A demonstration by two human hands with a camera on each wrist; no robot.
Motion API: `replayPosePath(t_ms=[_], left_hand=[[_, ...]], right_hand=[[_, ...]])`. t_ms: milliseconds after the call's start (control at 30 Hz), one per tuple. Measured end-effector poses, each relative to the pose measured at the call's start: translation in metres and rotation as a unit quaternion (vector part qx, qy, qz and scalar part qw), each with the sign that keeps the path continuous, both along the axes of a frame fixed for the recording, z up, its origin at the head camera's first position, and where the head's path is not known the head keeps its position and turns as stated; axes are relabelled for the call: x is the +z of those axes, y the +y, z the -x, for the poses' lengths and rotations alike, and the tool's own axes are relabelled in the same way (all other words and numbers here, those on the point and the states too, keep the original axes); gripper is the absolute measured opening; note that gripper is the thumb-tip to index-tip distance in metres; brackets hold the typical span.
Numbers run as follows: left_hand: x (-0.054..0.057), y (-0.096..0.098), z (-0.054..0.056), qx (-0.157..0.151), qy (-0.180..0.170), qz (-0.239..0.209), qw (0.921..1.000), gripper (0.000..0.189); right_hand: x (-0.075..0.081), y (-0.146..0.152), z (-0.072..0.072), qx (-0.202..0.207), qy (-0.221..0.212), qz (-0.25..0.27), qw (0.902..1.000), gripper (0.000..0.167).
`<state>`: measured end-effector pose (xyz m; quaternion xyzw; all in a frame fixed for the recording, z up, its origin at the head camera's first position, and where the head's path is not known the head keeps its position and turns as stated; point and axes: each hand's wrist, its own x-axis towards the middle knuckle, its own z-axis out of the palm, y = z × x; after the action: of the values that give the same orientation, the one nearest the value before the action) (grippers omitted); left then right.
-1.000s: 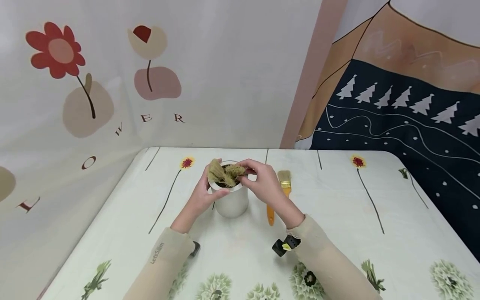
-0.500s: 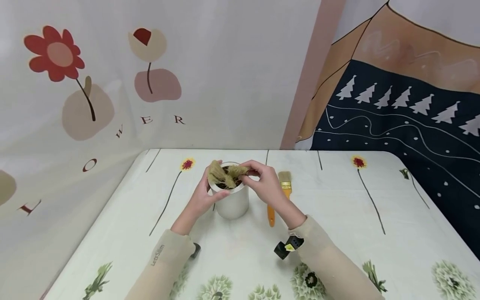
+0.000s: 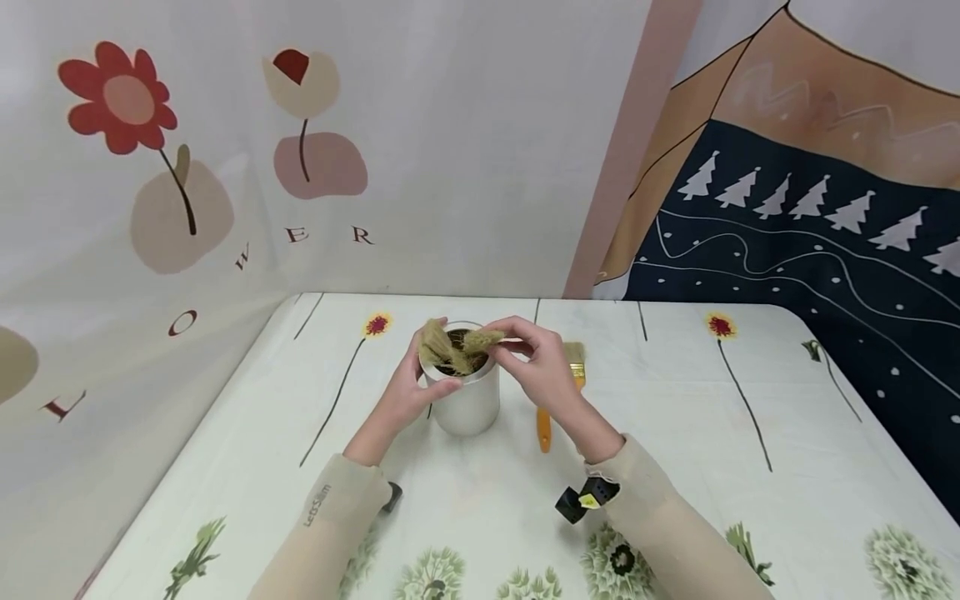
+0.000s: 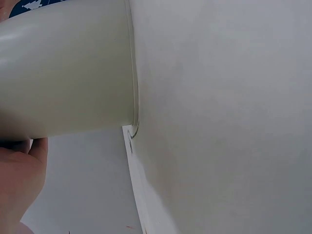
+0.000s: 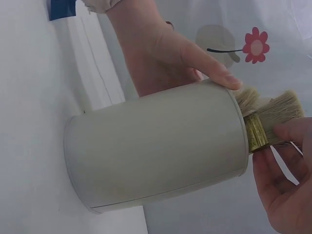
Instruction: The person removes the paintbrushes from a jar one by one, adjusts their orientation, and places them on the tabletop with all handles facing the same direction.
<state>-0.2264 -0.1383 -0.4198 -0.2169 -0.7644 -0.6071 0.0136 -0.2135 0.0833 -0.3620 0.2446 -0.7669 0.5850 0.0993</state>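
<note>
A white cylindrical container point(image 3: 467, 410) stands upright on the table and also fills much of the left wrist view. My left hand point(image 3: 405, 385) grips it around the left side near the rim, thumb at the front. Inside are paintbrushes with pale bristles up, one tuft point(image 3: 435, 343) leaning to the left. My right hand point(image 3: 543, 367) pinches another paintbrush point(image 5: 282, 112) at the rim's right side, thumb on the bristles and fingers by the brass-coloured ferrule. That brush's handle is hidden in the container.
Another paintbrush point(image 3: 544, 429) with an orange handle lies on the table right of the container, partly behind the right forearm. A white cloth point(image 3: 675, 417) with printed flowers covers the table. Printed fabric hangs point(image 3: 465, 167) behind it.
My right hand has shifted slightly right, and the bristles it pinches tilt further toward the right. The left hand keeps its grip on the container. The head view has shifted a little.
</note>
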Motion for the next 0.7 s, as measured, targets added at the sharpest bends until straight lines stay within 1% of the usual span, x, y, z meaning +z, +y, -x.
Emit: replayPosePath(t_ms=[200, 300, 400, 500, 700], left_hand=[[-0.001, -0.001, 0.001, -0.001, 0.003, -0.006, 1.0000, 0.101], [-0.002, -0.001, 0.000, 0.000, 0.003, -0.002, 1.0000, 0.102], [-0.001, -0.001, -0.001, 0.002, 0.000, 0.003, 1.0000, 0.103], [0.001, -0.001, -0.001, 0.004, -0.002, 0.007, 1.0000, 0.102], [0.002, -0.002, 0.000, 0.005, -0.002, 0.010, 0.9999, 0.102]], right_hand=[[0.007, 0.003, -0.006, -0.017, 0.031, 0.012, 0.9993, 0.018], [0.013, 0.006, -0.009, -0.026, 0.044, 0.020, 0.9985, 0.018], [0.019, 0.010, -0.012, -0.033, 0.057, 0.035, 0.9972, 0.019], [0.026, 0.014, -0.013, -0.044, 0.062, 0.048, 0.9959, 0.020], [0.037, 0.023, -0.016, -0.059, 0.074, 0.075, 0.9927, 0.023]])
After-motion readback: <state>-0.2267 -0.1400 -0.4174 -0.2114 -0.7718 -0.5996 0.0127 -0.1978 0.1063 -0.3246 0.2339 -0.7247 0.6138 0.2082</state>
